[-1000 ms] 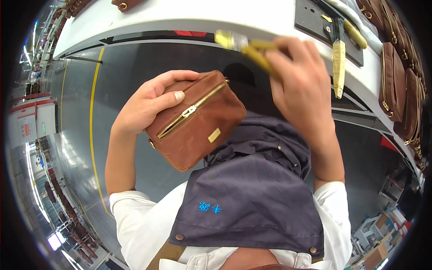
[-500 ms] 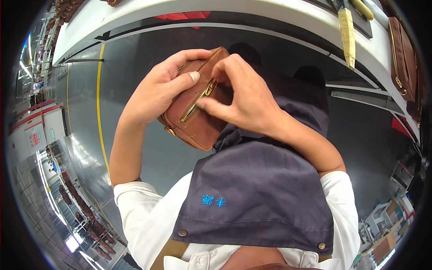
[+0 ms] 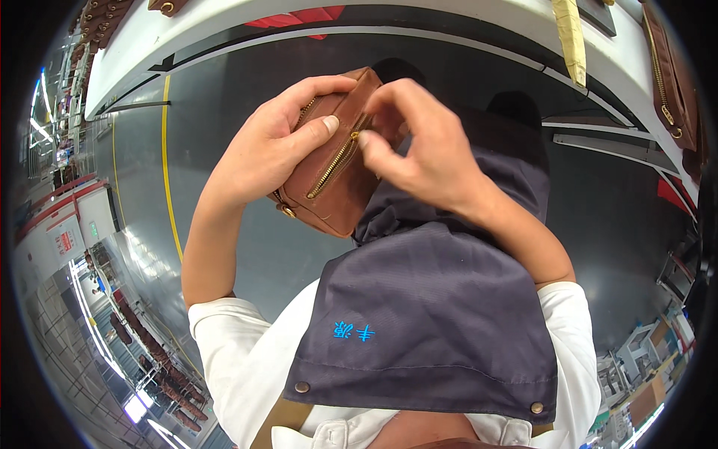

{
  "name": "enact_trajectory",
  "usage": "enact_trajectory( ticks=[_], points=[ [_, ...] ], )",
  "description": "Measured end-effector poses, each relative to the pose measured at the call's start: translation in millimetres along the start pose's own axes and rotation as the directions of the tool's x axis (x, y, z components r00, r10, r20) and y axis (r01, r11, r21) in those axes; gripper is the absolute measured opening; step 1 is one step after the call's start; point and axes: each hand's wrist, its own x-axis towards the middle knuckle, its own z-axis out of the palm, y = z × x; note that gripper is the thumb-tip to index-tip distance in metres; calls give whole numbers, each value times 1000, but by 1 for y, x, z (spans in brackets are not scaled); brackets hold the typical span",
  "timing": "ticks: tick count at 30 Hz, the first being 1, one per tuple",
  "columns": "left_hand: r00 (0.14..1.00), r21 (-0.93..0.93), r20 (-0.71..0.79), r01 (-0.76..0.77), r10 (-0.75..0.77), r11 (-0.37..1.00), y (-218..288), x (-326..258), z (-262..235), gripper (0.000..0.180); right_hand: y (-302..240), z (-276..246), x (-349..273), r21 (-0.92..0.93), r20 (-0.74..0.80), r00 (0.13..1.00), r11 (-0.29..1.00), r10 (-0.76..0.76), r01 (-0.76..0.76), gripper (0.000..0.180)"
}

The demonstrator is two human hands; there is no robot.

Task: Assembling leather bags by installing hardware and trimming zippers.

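A small brown leather bag (image 3: 314,170) with brass zippers is held up in front of my apron, tilted toward the upper right. My left hand (image 3: 273,138) grips it from the left, fingers over its far side and thumb pressed on the face. A brass zipper (image 3: 334,168) runs diagonally across that face. At its upper end my right hand (image 3: 426,142) is curled, thumb and forefinger closed at the zipper pull (image 3: 356,136); part of the pull is hidden by the fingers. A second zipper with a brass ring (image 3: 287,212) shows along the bag's left edge.
A white table edge (image 3: 224,39) curves across the far side. On its right lie a yellow-wrapped tool (image 3: 570,45) and another brown zippered bag (image 3: 666,82). A dark apron (image 3: 419,314) covers my front. Racks of brown goods (image 3: 149,352) stand at the left.
My right thumb has moved up from the middle of the zipper to the pull at its upper end. The bag and both hands have shifted slightly in view.
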Motion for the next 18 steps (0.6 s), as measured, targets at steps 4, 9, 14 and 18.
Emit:
enact_trajectory(
  ticks=[4, 9, 14, 18],
  points=[
    [1000, 42, -18, -11, 12, 999, 0, 1, -4, 42, 12, -15, 1, 32, -88, 992, 995, 94, -92, 15],
    [1000, 40, -10, 1, 0, 999, 4, 3, -5, 42, 21, -16, -2, 97, -42, 985, 982, 166, -161, 12],
    [1000, -5, -8, 7, -7, 1000, 4, 6, -2, 42, 19, -11, -9, 161, 81, 955, 942, 284, -294, 12],
    [1000, 33, 7, 5, -6, 999, 0, 13, -1, 42, 15, -17, -16, 367, 320, 925, 872, 207, -322, 12]
  ],
)
